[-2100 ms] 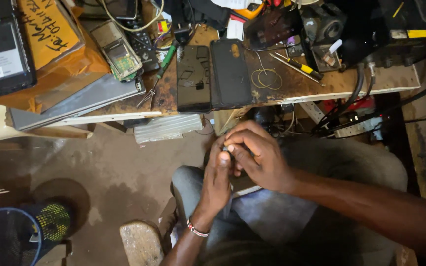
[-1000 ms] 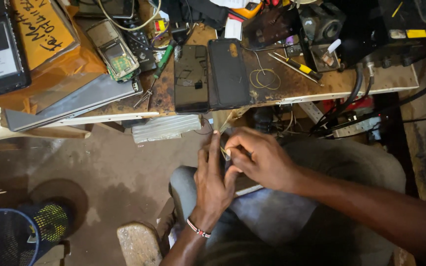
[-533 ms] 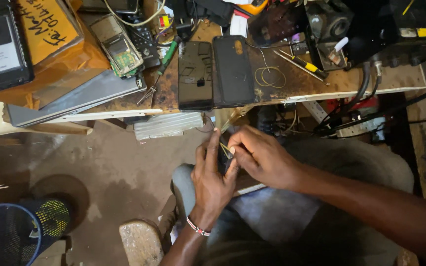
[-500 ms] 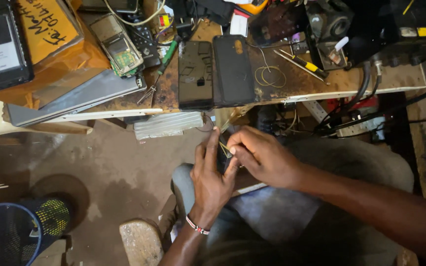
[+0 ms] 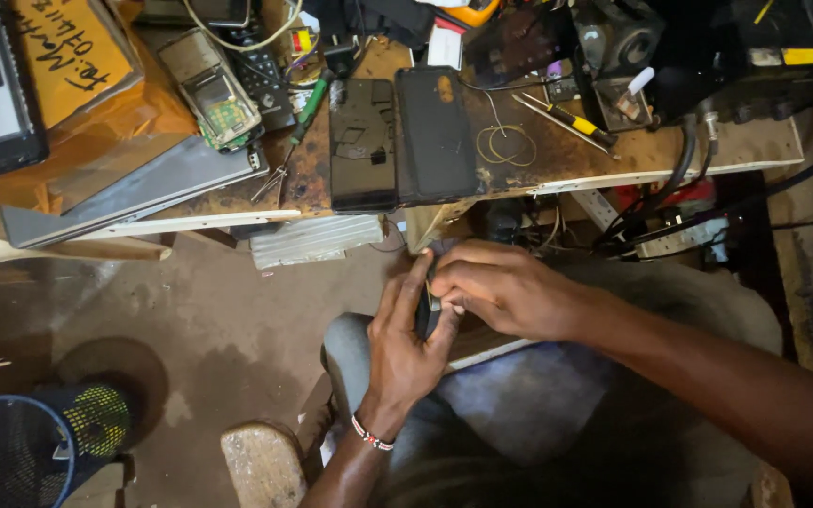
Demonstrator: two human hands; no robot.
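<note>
My left hand (image 5: 405, 348) and my right hand (image 5: 502, 288) meet over my lap, below the workbench edge. Both pinch a small dark part (image 5: 428, 309) between their fingertips; most of it is hidden by the fingers. A beaded bracelet (image 5: 370, 436) circles my left wrist. Just above the hands, two dark phones (image 5: 363, 143) (image 5: 438, 132) lie flat side by side on the wooden workbench (image 5: 566, 160).
A thin wire loop (image 5: 503, 143) and a screwdriver (image 5: 566, 118) lie right of the phones. A stripped phone (image 5: 209, 87), laptop (image 5: 134, 193) and orange envelope (image 5: 77, 56) crowd the left. A power strip (image 5: 670, 235) hangs under the bench. A blue bin (image 5: 11, 452) stands on the floor.
Both hands stay together on the small part, shifting slightly lower and closer to my lap. My fingers have reworked their pinch on it.
</note>
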